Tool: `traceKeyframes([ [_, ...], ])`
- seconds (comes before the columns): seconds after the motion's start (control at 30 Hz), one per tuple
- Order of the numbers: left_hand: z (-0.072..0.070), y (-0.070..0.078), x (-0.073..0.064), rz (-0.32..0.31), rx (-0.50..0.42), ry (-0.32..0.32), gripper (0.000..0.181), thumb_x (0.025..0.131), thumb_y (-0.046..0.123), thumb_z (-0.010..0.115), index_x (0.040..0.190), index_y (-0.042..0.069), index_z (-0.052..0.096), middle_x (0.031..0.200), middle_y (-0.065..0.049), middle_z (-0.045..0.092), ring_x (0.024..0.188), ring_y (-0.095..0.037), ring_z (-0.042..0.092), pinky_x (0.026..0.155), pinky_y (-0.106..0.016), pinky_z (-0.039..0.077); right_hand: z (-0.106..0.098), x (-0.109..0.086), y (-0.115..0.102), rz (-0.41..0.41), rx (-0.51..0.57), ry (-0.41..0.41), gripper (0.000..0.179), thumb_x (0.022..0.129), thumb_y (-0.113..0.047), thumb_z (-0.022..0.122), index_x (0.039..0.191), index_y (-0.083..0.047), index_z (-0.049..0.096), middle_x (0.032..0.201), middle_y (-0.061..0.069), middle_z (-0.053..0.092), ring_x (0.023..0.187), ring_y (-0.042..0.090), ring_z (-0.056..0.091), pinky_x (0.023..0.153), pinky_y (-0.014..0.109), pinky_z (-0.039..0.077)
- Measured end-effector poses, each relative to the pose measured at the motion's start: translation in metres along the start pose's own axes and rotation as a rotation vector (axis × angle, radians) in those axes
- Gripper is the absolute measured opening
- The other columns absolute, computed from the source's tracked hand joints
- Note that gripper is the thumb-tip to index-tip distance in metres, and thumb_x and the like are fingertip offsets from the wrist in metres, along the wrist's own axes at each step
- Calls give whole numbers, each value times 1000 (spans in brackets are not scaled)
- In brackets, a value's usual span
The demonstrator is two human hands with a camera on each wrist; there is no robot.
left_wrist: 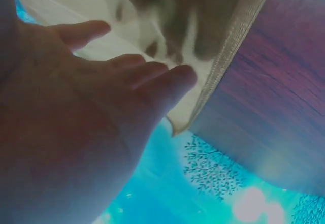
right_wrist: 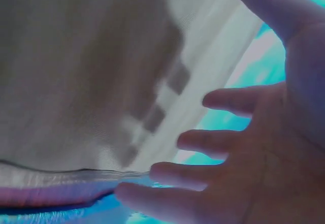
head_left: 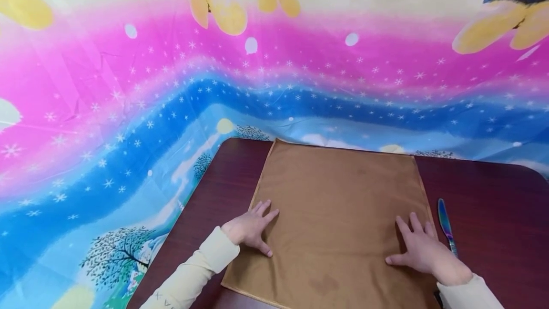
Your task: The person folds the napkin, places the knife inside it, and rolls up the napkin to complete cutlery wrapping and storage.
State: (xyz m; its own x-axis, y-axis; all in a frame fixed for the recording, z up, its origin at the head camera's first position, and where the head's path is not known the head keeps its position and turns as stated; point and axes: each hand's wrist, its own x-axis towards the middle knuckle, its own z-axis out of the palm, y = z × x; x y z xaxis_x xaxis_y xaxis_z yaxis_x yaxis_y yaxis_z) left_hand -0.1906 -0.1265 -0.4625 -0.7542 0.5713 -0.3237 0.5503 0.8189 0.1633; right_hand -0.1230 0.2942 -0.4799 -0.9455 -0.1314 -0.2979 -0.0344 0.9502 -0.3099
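Note:
A brown square cloth with a stitched hem lies spread over the dark wooden table. My left hand is at the cloth's left side, fingers and thumb spread. In the left wrist view, the left hand has its fingers extended beside the hem, and shadows fall on the cloth. Toward the right edge, my right hand has its fingers spread over the fabric. The right wrist view shows this right hand with straight, parted fingers and nothing in them. Just right of the cloth lies a table knife with a rainbow sheen.
Bare dark red-brown tabletop shows right of the cloth, with a narrower strip at its left. A printed fabric backdrop in pink and blue with snowflakes hangs behind and along the left of the table. The table's corners are rounded.

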Motion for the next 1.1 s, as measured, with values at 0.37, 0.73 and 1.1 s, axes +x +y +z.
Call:
traceKeyframes([
  [0.37,17,6,-42,12,14,-15,119,52,48,91,150,16,33,158,-18,21,144,-37,28,111,-46,35,24,-44,-8,6,49,-197,123,60,-57,82,147,9,24,144,49,8,117,79,10,77,72,40],
  [0.73,24,4,-49,-31,-2,-19,124,46,50,92,151,27,31,159,-20,17,145,-43,23,110,-52,34,39,-55,-3,-59,-19,-130,119,61,-60,81,143,11,30,140,50,16,113,78,21,71,69,44],
  [1.1,28,1,-50,-26,-8,-13,125,45,51,92,151,28,30,159,-20,16,146,-40,22,110,-52,34,42,-56,-3,-47,-35,-123,121,57,-62,80,142,10,32,140,50,17,113,79,20,72,68,45],
])
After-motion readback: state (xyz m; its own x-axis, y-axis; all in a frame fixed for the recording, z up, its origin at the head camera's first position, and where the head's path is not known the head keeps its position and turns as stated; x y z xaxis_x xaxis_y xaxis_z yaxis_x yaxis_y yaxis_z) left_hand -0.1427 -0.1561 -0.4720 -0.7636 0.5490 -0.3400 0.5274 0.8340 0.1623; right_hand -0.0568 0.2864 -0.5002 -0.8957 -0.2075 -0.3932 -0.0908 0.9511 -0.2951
